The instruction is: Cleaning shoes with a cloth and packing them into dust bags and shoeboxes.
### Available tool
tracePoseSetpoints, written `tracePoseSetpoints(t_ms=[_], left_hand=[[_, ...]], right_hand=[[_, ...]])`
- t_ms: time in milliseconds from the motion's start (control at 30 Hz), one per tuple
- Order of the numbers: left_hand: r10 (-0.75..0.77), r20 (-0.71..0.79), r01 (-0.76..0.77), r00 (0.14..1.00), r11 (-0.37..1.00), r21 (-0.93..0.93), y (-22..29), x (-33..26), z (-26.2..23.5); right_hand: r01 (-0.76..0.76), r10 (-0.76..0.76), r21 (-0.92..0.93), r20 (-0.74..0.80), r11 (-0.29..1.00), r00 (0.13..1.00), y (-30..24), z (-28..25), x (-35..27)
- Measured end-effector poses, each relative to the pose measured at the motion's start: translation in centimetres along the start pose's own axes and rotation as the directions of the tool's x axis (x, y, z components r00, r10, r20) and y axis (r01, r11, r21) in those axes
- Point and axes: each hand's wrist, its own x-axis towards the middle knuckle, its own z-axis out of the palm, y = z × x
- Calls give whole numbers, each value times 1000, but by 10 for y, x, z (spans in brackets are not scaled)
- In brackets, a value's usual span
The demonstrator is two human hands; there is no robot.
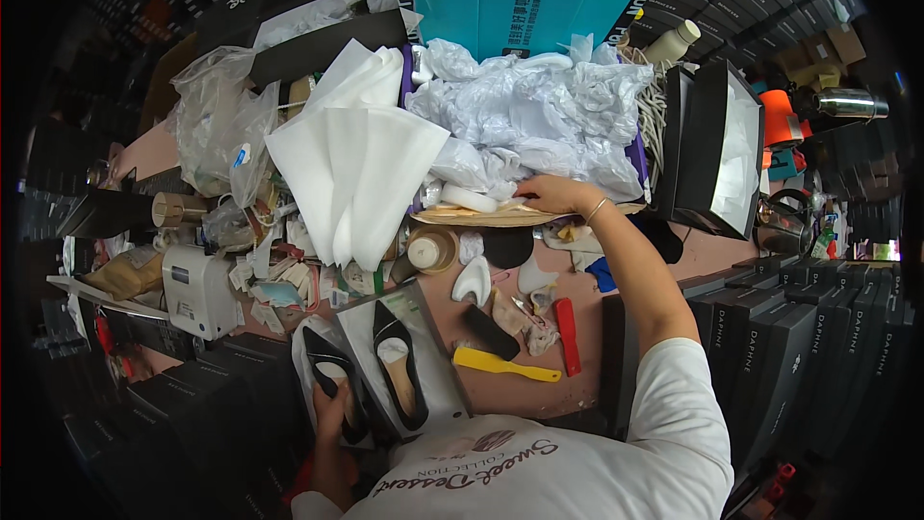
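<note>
My left hand [330,406] grips the left black pointed shoe [328,354] at its inner side. The matching black shoe [393,361] lies beside it on white paper in a shoe box [438,390]. My right arm reaches forward, and my right hand [561,195] is at the near edge of a cardboard carton [539,220] with crumpled white tissue paper [529,101] behind it. Its fingers are bent downward and their tips are hidden, so what they pinch cannot be made out. Close to those fingers lies a flat white roll-like piece [469,198].
A stack of white sheets [356,154] hangs over the carton's left side. Near me lie a yellow shoehorn [505,364], a red-handled brush [567,337] and a black block [491,330]. A white printer [199,291] stands left. Dark shoe boxes [770,356] line both sides.
</note>
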Motion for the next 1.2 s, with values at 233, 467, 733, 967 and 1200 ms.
tracePoseSetpoints(t_ms=[233, 467, 733, 967, 1200], left_hand=[[38, -29, -39, 999, 999, -39, -13, 5, 1], [31, -8, -32, 999, 999, -6, -13, 4, -3], [52, -12, -52, 999, 999, 16, -17, 8, -3], [38, -31, -39, 999, 999, -29, -9, 5, 0], [39, -34, -40, 999, 998, -41, -4, 4, 2]], right_hand=[[-113, 110, 50, 62, 992, 992, -7, 6, 17], [-64, 87, 134, -178, 989, 980, -11, 6, 2], [131, 83, 503, -381, 854, 921, 6, -20, -39], [40, 99, 192, -660, 981, 744, -3, -16, -40], [-48, -68, -140, -719, 989, 691, 6, 18, -18]])
